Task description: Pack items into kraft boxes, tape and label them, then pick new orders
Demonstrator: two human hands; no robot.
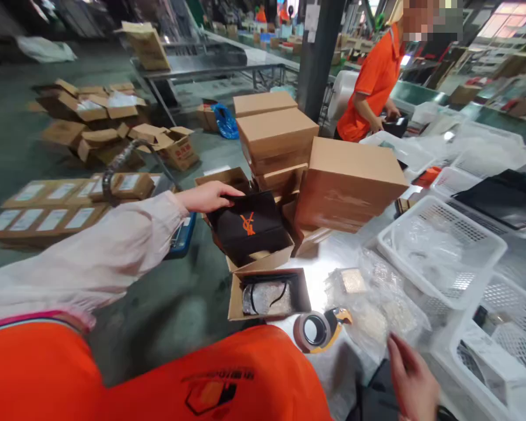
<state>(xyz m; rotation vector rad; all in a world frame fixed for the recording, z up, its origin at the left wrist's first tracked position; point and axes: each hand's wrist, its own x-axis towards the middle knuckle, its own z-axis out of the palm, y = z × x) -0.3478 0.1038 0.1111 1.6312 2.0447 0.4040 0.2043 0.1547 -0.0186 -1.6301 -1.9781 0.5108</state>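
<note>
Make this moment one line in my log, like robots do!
Left hand: on black orange-logo package in brown cardboard box | Right hand: empty, near clear plastic wrap

Black bag [249,228] with orange logo, lying in an open cardboard box [263,261], left hand [208,197] resting on its top edge

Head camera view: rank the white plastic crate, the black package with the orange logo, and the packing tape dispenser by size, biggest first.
1. White plastic crate
2. Black package with the orange logo
3. Packing tape dispenser

The dispenser sits nearest the camera, yet still looks smallest.
</note>
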